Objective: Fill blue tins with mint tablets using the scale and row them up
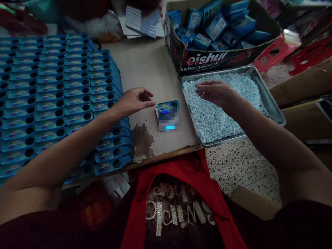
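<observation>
My left hand (137, 100) is over the table, thumb and fingers apart with nothing between them. Just right of its fingertips, a small blue plastic case (164, 107) with a printed label sits on a small flat device (169, 127). The device has a lit blue display and is partly blurred out. Over a metal tray (193, 124) of pale blue pellets (207, 117), my right hand (216, 92) has its fingers pressed together, pointing left. What lies within those fingers is hidden. Rows of similar blue cases (49, 103) with dark round holes fill the left side.
Behind the tray stands an open cardboard box (204, 60) holding several blue packets (218, 26). Papers (142, 21) and a clear plastic bag (103, 27) lie at the back. The table's front edge (168, 154) is worn. Red plastic stools (273, 52) stand at the right.
</observation>
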Action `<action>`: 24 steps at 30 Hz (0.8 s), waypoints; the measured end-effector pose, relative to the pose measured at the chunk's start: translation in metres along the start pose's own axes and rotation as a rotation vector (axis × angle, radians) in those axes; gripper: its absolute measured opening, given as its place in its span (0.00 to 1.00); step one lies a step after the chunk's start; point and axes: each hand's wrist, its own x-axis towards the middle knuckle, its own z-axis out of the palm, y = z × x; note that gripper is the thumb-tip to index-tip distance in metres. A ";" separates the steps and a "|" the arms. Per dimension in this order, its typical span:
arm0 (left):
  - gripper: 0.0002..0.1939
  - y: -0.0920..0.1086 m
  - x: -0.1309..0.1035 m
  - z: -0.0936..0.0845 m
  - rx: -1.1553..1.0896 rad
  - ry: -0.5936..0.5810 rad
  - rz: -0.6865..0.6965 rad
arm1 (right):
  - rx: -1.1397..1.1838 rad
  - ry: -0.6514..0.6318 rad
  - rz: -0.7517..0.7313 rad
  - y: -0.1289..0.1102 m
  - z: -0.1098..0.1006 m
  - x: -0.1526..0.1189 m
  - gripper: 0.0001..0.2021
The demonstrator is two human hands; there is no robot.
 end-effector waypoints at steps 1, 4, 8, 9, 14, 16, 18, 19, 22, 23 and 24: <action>0.24 0.002 0.000 0.000 -0.006 -0.008 -0.002 | 0.059 0.078 0.099 0.006 -0.008 -0.001 0.13; 0.24 0.006 -0.001 0.001 -0.040 -0.024 -0.002 | 0.120 0.174 0.302 0.024 -0.022 -0.011 0.17; 0.33 0.016 -0.001 0.000 -0.111 -0.128 -0.005 | 0.126 -0.021 0.245 0.029 -0.014 -0.023 0.15; 0.35 0.019 -0.002 -0.001 -0.111 -0.162 0.001 | 0.091 -0.080 0.190 0.025 -0.009 -0.024 0.12; 0.42 0.030 -0.008 -0.003 0.007 -0.250 0.011 | -0.178 -0.250 -0.116 -0.008 0.022 -0.022 0.10; 0.45 0.030 -0.010 0.000 0.045 -0.229 0.015 | -0.252 -0.293 -0.215 -0.018 0.033 -0.020 0.11; 0.47 0.027 -0.011 0.004 0.085 -0.196 0.023 | -0.297 -0.342 -0.293 -0.022 0.039 -0.017 0.11; 0.48 0.026 -0.012 0.007 0.108 -0.189 0.021 | -0.309 -0.366 -0.323 -0.023 0.042 -0.015 0.11; 0.50 0.022 -0.012 0.013 0.173 -0.211 0.000 | -0.319 -0.391 -0.372 -0.022 0.044 -0.012 0.13; 0.49 0.021 -0.012 0.015 0.189 -0.220 -0.004 | -0.319 -0.386 -0.377 -0.021 0.045 -0.012 0.13; 0.49 0.021 -0.011 0.016 0.200 -0.225 -0.005 | -0.317 -0.380 -0.378 -0.020 0.045 -0.012 0.13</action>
